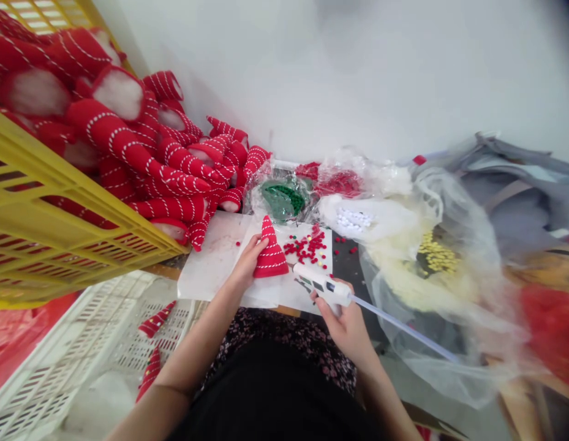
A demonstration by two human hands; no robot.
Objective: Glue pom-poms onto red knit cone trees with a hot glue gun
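Right in the middle of the bench (348,263), over some white paper (220,263), the left hand (252,254) had its fingers closed on the left side of a red cone (270,254) with white dashed stripes, tip pointing up and away. The right hand (346,312) was wrapped around a white glue gun (321,283), nozzle right by the cone's lower right corner; couldn't tell if they actually touched. A long pale glue stick (403,327) poked out the back. Loose red pompoms (312,245) were scattered just beyond the nozzle, a few yellow and green ones mixed in. Behind those sat clear bags of green pompoms (284,199) and red stuff (339,182), with white pompoms (353,219) and yellow pompoms (438,252) further right. Over on the left, a tilted yellow crate (59,214) was crammed with stuffed striped cones (123,144), and a white crate (82,343) below it held two small cones (158,320).
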